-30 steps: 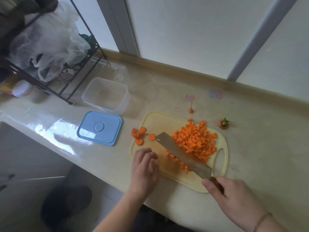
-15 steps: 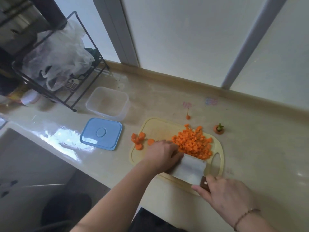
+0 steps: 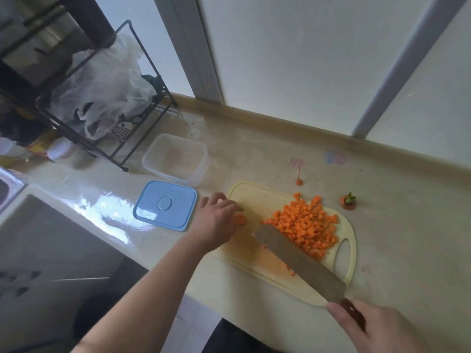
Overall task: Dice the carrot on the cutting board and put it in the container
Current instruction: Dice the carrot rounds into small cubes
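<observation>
A pale yellow cutting board (image 3: 257, 200) lies on the counter with a heap of diced carrot (image 3: 305, 225) on its far right part. My left hand (image 3: 216, 217) is at the board's left edge, fingers curled down onto the carrot slices (image 3: 240, 219); most slices are hidden under it. My right hand (image 3: 377, 329) grips the dark handle of a cleaver (image 3: 298, 258), whose blade lies slanted across the board beside the dice. The clear plastic container (image 3: 153, 161) stands open behind the board to the left.
The container's blue lid (image 3: 165, 205) lies flat just left of my left hand. A carrot top (image 3: 348, 201) and a thin carrot tip (image 3: 299, 181) sit on the counter beyond the board. A black wire rack (image 3: 142, 138) with plastic bags stands far left. The counter edge runs near me.
My left hand left the cleaver blade and moved left onto the carrot slices at the board's edge. The cleaver turned from flat near the front edge to slanted beside the dice.
</observation>
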Motion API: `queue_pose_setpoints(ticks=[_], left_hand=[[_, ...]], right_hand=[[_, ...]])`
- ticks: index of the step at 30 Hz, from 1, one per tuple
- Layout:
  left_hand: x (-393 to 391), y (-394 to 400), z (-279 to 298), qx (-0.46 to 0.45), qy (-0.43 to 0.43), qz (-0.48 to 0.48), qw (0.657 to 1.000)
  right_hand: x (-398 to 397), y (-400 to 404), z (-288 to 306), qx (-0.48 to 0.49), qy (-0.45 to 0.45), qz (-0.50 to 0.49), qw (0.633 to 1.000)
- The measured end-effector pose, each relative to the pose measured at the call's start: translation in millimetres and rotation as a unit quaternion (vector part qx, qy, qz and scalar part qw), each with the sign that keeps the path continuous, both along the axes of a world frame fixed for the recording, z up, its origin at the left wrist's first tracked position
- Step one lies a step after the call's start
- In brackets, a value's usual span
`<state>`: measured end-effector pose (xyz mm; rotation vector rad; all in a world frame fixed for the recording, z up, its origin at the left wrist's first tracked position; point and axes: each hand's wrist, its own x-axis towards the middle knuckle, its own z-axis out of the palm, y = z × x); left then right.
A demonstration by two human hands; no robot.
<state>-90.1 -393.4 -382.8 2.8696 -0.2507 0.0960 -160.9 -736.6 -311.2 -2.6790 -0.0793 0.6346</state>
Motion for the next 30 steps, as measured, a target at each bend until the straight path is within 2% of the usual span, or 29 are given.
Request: queue_pose_setpoints(ticks=[2,5,8,10,15,17,20,24,27,30], left_hand=[[-2.5,2.2,-5.6,0.034,-0.009,-0.039,0.999],[-5.7,0.6,-12.5,0.049,-0.048,-0.049,0.996],[-13.3,-11.2,-18.5,0.038,-0.063,-0.057,0.996],[-18.6,-20.1,-22.3,0.038,-0.069,-0.046,0.996],[-50.9,-25.2,-28.4,0.037,-0.096,0.034,0.994],[-68.4,-24.7,-33.2,0.018,-0.106,0.035,0.994],[-82.9,-24.5,-43.1,-0.045,-0.114,0.045,0.991],[-81.9,-42.4,-48.8,-0.112,-0.097,0.052,0.988],[-78.2,-55.6,-49.4,-0.126,-0.102,0.059,0.985],[-78.0,-56.3,-50.9,-0.151,-0.097,0.020,0.984]], right_hand=[[-1.8,2.6,2.8,0.044,0.039,-0.054,0.997],[-6.2,10.0,5.2,0.128,0.088,-0.091,0.984],[-7.0,27.5,12.9,0.229,0.210,-0.139,0.940],[-6.1,40.3,11.6,0.271,0.261,-0.172,0.910],[-7.0,68.2,-2.2,0.313,0.371,-0.209,0.849],[-7.5,71.9,-10.7,0.310,0.391,-0.211,0.841],[-6.5,70.9,-18.2,0.314,0.386,-0.221,0.839],[-6.4,70.1,-24.3,0.298,0.339,-0.235,0.861],[-13.7,75.0,-28.4,0.265,0.294,-0.199,0.896],[-18.4,72.2,-31.1,0.225,0.217,-0.117,0.943]])
